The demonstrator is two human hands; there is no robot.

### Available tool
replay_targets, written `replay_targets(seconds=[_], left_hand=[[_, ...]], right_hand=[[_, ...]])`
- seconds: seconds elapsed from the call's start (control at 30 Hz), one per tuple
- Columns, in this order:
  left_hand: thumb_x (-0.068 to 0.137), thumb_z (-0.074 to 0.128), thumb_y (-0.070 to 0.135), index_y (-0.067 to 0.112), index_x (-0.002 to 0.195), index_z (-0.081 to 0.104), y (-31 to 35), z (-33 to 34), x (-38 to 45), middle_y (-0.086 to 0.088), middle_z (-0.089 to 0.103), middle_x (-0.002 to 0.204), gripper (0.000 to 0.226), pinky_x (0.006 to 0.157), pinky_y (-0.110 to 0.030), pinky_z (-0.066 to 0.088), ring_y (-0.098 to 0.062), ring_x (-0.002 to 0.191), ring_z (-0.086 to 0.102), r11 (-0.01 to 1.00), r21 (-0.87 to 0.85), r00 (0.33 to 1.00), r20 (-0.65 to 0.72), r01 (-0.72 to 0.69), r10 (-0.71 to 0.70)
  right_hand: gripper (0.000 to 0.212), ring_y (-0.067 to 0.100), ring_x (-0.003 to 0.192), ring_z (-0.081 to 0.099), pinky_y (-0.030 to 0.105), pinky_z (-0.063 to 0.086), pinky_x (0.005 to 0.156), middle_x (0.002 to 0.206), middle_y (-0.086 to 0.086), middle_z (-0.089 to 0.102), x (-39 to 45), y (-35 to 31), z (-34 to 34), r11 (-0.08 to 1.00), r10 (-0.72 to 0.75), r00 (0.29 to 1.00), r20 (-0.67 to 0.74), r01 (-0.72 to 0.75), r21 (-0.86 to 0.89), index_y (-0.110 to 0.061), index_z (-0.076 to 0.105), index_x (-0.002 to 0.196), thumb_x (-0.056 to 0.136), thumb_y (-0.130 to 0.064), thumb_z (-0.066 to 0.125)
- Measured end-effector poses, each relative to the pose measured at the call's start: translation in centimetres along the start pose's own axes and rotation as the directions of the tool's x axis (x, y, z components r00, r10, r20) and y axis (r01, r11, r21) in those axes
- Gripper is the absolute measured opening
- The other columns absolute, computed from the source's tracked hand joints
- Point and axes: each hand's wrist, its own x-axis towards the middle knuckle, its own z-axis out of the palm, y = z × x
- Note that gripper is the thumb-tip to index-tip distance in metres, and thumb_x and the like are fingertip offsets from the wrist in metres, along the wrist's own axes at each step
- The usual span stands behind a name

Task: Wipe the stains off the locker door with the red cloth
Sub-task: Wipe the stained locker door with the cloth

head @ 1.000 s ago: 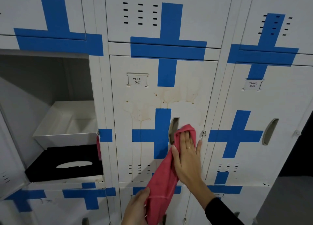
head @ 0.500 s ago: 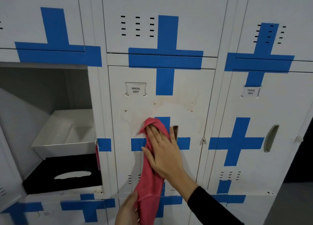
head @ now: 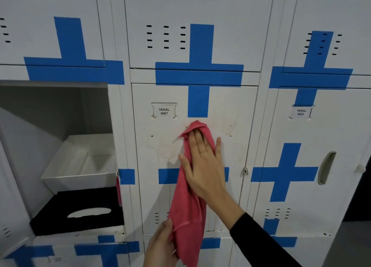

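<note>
Red cloth (head: 187,188) has slid up under flat, open right hand (head: 202,166) — brown stains (head: 164,148) left of it fainter; left hand (head: 160,244) pinches cloth's tail — approx. halfway.

The locker door (head: 230,196) looked like smooth, matt painted metal, marked with faint brownish stains (head: 166,148); the red cloth (head: 187,206) was soft, matt fabric.
</note>
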Motion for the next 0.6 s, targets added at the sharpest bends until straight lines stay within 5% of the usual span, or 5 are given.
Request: replay_targets(seconds=[0.13,0.27,0.43,0.53,0.6], left_hand=[[0.095,0.044,0.027,0.003,0.125,0.052,0.3,-0.9,0.2,-0.02,0.055,0.126,0.039,0.097,-0.038,0.037,-0.033,0.111,0.052,0.984,0.066,0.98,-0.107,-0.163,0.17],[0.091,0.052,0.026,0.017,0.116,0.06,1.9,-2.3,-2.7,0.004,0.057,0.111,0.028,0.102,-0.027,0.032,-0.023,0.109,0.052,0.86,0.219,0.86,-0.129,-0.461,0.494],[0.093,0.035,0.037,0.041,0.084,0.05,5.2,-0.8,-5.1,0.016,0.056,0.089,0.018,0.087,-0.029,0.05,-0.001,0.083,0.055,0.729,0.301,0.789,0.223,-0.615,0.573],[0.095,0.031,0.04,0.032,0.099,0.053,6.0,0.9,-5.7,0.005,0.064,0.097,0.024,0.065,-0.013,0.055,-0.002,0.083,0.066,0.69,0.323,0.751,0.423,-0.647,0.507],[0.094,0.032,0.046,0.028,0.108,0.052,6.0,1.8,-4.7,0.003,0.066,0.106,0.03,0.079,-0.02,0.056,-0.006,0.096,0.066,0.636,0.378,0.719,0.536,-0.672,0.442]], right_hand=[[0.058,0.007,0.144,0.026,0.043,-0.004,0.121,0.155,-0.007,0.032,-1.7,-0.3,0.5,0.983,-0.183,0.974,0.132,0.183,0.013,-0.02,0.027,0.152,0.102,-0.049,0.025],[0.059,-0.002,0.145,0.011,0.034,-0.002,0.121,0.158,-0.016,0.02,-5.3,0.9,-0.7,0.917,0.053,0.994,0.093,-0.085,0.389,-0.027,0.022,0.153,0.1,-0.052,0.021],[0.052,-0.008,0.133,0.031,0.013,0.026,0.106,0.139,-0.04,0.033,-9.3,0.4,-2.6,0.305,0.366,0.82,0.44,-0.552,0.776,-0.05,0.025,0.144,0.094,-0.052,0.04],[0.053,0.008,0.13,0.046,0.026,0.03,0.107,0.133,-0.018,0.057,-10.2,-0.8,-2.9,-0.036,0.413,0.683,0.602,-0.648,0.761,-0.036,0.05,0.137,0.087,-0.055,0.045],[0.05,0.02,0.116,0.062,0.041,0.044,0.102,0.12,0.001,0.069,-10.7,-1.8,-3.1,-0.281,0.392,0.572,0.721,-0.672,0.685,-0.024,0.063,0.125,0.093,-0.055,0.039]])
